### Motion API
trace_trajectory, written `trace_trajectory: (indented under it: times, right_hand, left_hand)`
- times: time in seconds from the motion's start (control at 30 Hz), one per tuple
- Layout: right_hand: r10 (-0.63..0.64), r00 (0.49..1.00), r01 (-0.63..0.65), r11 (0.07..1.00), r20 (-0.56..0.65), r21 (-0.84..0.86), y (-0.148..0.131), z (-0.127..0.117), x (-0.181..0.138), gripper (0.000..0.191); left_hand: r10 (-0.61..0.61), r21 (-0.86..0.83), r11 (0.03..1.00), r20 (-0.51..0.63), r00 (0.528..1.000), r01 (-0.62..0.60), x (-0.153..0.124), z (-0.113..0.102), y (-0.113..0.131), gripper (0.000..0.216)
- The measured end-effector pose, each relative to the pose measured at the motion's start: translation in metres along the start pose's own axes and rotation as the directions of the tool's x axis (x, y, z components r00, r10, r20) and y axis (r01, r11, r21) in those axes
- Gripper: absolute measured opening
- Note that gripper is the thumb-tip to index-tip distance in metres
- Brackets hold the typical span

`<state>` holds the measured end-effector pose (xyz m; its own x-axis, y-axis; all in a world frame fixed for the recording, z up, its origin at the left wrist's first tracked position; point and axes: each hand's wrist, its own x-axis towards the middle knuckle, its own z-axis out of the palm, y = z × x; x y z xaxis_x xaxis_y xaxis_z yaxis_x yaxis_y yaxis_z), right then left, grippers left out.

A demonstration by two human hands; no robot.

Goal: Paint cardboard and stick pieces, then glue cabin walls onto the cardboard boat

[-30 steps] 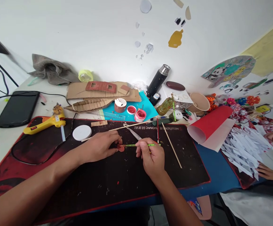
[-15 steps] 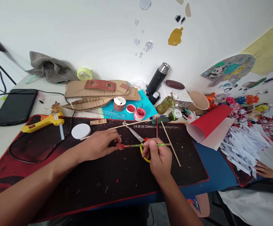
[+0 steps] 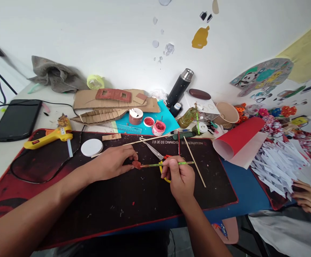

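Observation:
My left hand (image 3: 115, 162) pinches a small reddish-brown piece (image 3: 136, 164) between thumb and fingers, just above the dark mat. In my right hand (image 3: 180, 175) is a thin paintbrush (image 3: 155, 165) with a green, paint-stained handle, held level. Its bristle tip touches the small piece. Behind the right hand, partly covered by it, lie scissors (image 3: 155, 151) with red and yellow handles. Thin wooden sticks (image 3: 195, 161) rest on the mat to the right and behind. Open pots of red paint (image 3: 159, 127) and brown paint (image 3: 135, 116) stand beyond the hands.
A yellow glue gun (image 3: 50, 137) and a white lid (image 3: 91, 147) lie on the mat (image 3: 112, 210) at left. Cardboard boat pieces (image 3: 101, 117), a flask (image 3: 180, 85) and a red paper roll (image 3: 239, 137) are farther back. Another person's hands (image 3: 309, 200) are near paper strips (image 3: 275, 166).
The view has shifted slightly. My hands keep nearly the same pose, with the brush tip still at the small piece. At right, the other person's hands have moved and show more.

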<state>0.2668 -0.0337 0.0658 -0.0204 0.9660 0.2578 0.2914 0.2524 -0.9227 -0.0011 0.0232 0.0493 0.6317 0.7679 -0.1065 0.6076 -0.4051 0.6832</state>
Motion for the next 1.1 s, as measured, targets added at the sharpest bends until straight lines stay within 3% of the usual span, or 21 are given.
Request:
trace_trajectory:
  times: [0.17, 0.4, 0.67, 0.97, 1.1]
  right_hand:
    - [-0.045, 0.998, 0.046, 0.999, 0.036, -0.027, 0.001, 0.004, 0.001, 0.046]
    - [0.036, 0.999, -0.035, 0.999, -0.033, 0.030, 0.002, -0.006, -0.002, 0.047]
    - [-0.010, 1.000, 0.010, 0.997, 0.002, -0.071, 0.005, -0.003, 0.001, 0.048]
    - [0.011, 1.000, -0.011, 1.000, -0.017, -0.021, 0.007, -0.001, 0.007, 0.046]
    - [0.015, 1.000, -0.015, 1.000, -0.019, 0.012, 0.008, 0.000, 0.008, 0.045]
  left_hand:
    - [-0.007, 0.003, 1.000, 0.003, 1.000, 0.007, 0.000, 0.001, -0.001, 0.014]
    - [-0.039, 0.017, 0.999, -0.006, 0.999, 0.039, 0.001, 0.002, -0.002, 0.016]
    - [-0.039, 0.031, 0.999, -0.030, 0.999, 0.040, 0.001, 0.006, -0.005, 0.018]
    - [0.113, -0.076, 0.991, 0.003, 0.994, -0.113, -0.003, 0.000, -0.010, 0.021]
    - [0.090, -0.086, 0.992, 0.014, 0.996, -0.088, -0.002, -0.004, -0.009, 0.013]
